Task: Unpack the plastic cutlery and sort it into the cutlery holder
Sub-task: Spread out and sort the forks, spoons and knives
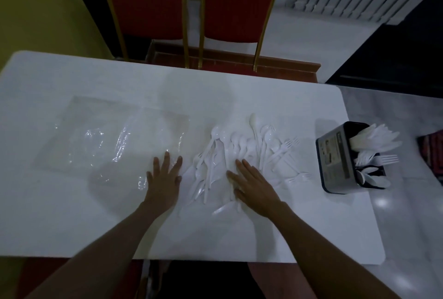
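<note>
Loose cutlery mid-table, 2 flat hands, holder off to the right

Left hand (164,178) spread palm-down with straight fingers on the corner of the clear plastic bags (107,138), gripping nothing. Right hand (251,188) likewise flat on the near side of the cutlery pile (239,150), pinching nothing. Pile heaped in the middle of the table (72,214), with spoons, forks and knives crossed over each other, well apart from the cutlery holder (335,157) at the right edge. Holder already part-filled in what look like 3 compartments. Probably prone to snagging: tines caught under neighbouring handles, so lifting 1 piece could drag several and scatter them. Liable to skid on the smooth top under a flat palm, perhaps off the near edge. White on white in dim light, so easy to drop a fork among the spoons. Holder right at the table's edge, so at risk of tipping off from a careless nudge.
</note>
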Action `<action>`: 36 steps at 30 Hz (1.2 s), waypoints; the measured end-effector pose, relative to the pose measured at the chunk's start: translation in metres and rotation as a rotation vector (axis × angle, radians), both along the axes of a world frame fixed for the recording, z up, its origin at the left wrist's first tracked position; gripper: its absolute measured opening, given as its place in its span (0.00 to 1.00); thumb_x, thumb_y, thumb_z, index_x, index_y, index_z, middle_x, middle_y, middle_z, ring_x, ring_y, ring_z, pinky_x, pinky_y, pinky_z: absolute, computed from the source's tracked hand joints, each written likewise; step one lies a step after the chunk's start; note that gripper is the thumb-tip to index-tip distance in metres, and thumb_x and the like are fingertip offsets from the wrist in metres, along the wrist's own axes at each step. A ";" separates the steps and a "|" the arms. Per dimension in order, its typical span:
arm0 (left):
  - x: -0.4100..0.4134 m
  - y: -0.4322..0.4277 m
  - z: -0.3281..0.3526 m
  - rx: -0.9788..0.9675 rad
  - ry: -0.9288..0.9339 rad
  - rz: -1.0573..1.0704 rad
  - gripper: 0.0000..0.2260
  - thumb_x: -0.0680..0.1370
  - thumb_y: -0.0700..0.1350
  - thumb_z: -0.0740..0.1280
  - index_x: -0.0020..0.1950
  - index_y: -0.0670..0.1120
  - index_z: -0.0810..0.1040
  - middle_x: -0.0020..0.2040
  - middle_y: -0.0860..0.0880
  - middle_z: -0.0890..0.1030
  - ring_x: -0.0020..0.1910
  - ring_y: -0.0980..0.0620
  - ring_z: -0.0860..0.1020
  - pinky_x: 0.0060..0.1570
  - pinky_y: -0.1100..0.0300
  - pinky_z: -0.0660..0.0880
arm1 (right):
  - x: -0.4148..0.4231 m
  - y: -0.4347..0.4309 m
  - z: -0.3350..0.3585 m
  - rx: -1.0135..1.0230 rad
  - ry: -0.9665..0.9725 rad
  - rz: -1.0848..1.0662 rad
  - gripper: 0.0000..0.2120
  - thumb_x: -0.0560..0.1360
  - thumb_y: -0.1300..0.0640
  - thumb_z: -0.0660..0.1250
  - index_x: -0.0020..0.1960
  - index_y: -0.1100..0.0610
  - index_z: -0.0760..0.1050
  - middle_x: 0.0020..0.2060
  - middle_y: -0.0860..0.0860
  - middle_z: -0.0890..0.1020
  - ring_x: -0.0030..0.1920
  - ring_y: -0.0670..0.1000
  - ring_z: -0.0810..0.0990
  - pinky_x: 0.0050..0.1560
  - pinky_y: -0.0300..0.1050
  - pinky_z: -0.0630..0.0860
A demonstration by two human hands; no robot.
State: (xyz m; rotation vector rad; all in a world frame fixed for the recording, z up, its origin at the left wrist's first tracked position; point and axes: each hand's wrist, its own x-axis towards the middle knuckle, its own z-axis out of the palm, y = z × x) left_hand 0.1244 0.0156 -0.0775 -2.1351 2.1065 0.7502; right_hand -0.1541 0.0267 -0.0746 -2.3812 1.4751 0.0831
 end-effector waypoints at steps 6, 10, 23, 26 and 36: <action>-0.002 0.001 0.006 -0.208 -0.021 -0.033 0.15 0.71 0.41 0.72 0.57 0.41 0.77 0.61 0.38 0.74 0.61 0.35 0.72 0.53 0.44 0.75 | 0.010 -0.003 0.004 -0.160 -0.019 -0.025 0.23 0.76 0.48 0.65 0.68 0.55 0.71 0.74 0.58 0.65 0.75 0.59 0.62 0.72 0.61 0.63; -0.014 0.001 0.014 -0.206 -0.031 -0.032 0.08 0.69 0.40 0.74 0.44 0.40 0.77 0.44 0.41 0.76 0.44 0.40 0.75 0.38 0.51 0.75 | 0.042 -0.016 0.000 -0.205 -0.069 -0.007 0.21 0.73 0.56 0.71 0.65 0.59 0.74 0.65 0.58 0.77 0.66 0.58 0.75 0.66 0.55 0.70; -0.041 0.011 0.019 -0.130 0.344 0.079 0.14 0.72 0.52 0.71 0.39 0.46 0.69 0.37 0.50 0.71 0.35 0.50 0.70 0.37 0.57 0.69 | 0.044 -0.024 0.007 -0.133 -0.096 -0.512 0.06 0.76 0.63 0.67 0.51 0.63 0.78 0.49 0.57 0.79 0.49 0.56 0.77 0.48 0.48 0.76; -0.051 0.010 0.017 -0.068 0.259 -0.018 0.17 0.68 0.53 0.74 0.42 0.42 0.73 0.40 0.48 0.71 0.37 0.48 0.71 0.38 0.56 0.72 | 0.045 -0.027 0.008 -0.089 -0.114 -0.610 0.06 0.78 0.62 0.64 0.54 0.61 0.77 0.52 0.56 0.78 0.52 0.54 0.74 0.53 0.46 0.75; -0.044 0.004 0.026 -0.062 0.260 0.221 0.10 0.74 0.43 0.66 0.32 0.43 0.72 0.35 0.47 0.71 0.37 0.44 0.74 0.38 0.57 0.67 | 0.050 -0.024 0.007 -0.014 -0.160 -0.432 0.12 0.74 0.53 0.70 0.57 0.55 0.77 0.55 0.54 0.77 0.54 0.54 0.74 0.55 0.46 0.71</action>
